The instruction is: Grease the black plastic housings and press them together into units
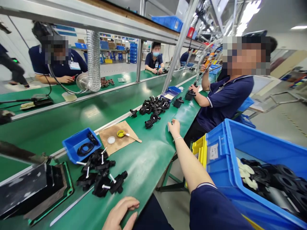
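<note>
My right hand reaches forward over the green bench, its fingers curled at the surface; what they hold, if anything, is too small to name. A black plastic housing lies a little to its left, in front of a heap of similar black housings. Low in the view, my left hand rests by the bench edge, fingers bent and apart, with nothing in it. Beyond it lies a group of black housings with white stems. A wooden stick crosses a small pot of yellow paste on brown cardboard.
A blue bin with black rings stands at left, near a dark machine block. At right, a large blue crate holds black and white parts. A co-worker sits ahead right with a tool; others sit across the belt. A metal post rises ahead.
</note>
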{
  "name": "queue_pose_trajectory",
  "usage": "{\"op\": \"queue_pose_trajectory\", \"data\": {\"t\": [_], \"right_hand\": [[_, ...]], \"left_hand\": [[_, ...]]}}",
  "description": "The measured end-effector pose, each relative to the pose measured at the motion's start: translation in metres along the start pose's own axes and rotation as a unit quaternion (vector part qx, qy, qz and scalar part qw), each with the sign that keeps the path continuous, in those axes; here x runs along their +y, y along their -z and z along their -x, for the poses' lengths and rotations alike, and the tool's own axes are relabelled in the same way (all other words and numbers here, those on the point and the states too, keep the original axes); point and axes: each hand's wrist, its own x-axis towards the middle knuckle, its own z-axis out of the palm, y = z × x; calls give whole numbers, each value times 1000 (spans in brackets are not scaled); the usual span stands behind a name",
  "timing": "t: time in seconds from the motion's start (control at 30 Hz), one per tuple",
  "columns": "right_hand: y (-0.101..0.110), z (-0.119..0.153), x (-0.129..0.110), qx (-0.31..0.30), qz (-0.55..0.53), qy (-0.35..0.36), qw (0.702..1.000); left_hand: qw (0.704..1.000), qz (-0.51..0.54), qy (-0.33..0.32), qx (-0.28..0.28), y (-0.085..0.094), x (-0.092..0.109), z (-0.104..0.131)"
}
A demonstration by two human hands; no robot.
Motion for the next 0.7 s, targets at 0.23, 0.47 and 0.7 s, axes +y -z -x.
{"op": "queue_pose_trajectory", "data": {"t": [0.23, 0.47, 0.7], "right_hand": [[13, 94, -72, -116, -56, 129, 983], [36, 257, -146, -458, -80, 521, 716], [3, 274, -95, -440, -36, 647, 622]], "left_hand": [[998, -39, 16, -43, 10, 23, -2], [990, -106, 18, -95, 28, 54, 22], [899, -365, 150, 189, 113, 76, 126]]}}
